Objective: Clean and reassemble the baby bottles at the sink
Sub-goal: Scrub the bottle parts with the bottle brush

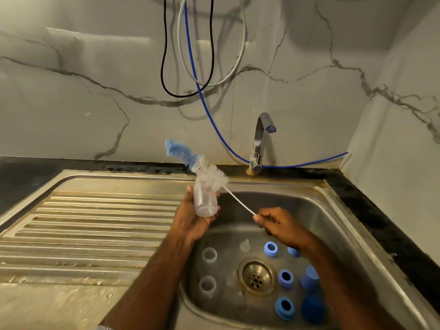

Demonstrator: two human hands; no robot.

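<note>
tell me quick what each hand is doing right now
Left hand: fingers curled round the clear bottle.
Right hand: pinching the bottle brush by its wire handle.

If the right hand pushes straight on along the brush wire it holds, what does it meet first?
Probably the clear plastic bottle held in the left hand: the right hand points up-left along the white wire bottle brush, whose bristles sit at the bottle's mouth. Depth is unclear.

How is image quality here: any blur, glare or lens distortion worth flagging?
Head view: wide-angle bending curves the sink rim and counter edges; brush head is motion-blurred above the bottle; soft glare on the wall tiles; hoses cast faint shadows; clear parts in the basin look indistinct.
</note>
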